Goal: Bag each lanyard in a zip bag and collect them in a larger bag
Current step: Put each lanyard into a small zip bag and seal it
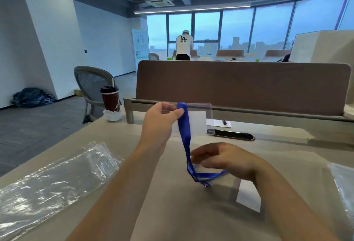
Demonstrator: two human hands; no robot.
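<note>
Nearest, a crumpled pile of clear plastic bags (51, 179) lies on the left of the table (182, 212), and the edge of another clear bag (342, 183) shows at the near right. Nothing is bagged at this moment, so the step in hand looks like gathering the strap before it goes into a zip bag.

A little farther, the right hand (226, 159) hovers low over the table at the lanyard's bottom loop. It is blurred, and I cannot tell whether its fingers grip the strap. Just right of it, a clear sleeve with a white card (249, 196) lies flat.

The lanyard (183, 139) is a flat, bright blue ribbon, limp and slightly twisted, hanging from above down to a loop near the tabletop. The left hand (159, 122) holds it raised, pinching its top fold between thumb and fingers, with a clear badge holder (197, 122) behind it.

Next, the loose length probably needs folding small against the holder, then a bag taken from the pile.

Farther off stand a paper cup (111, 98) and a brown desk divider (239, 87).
</note>
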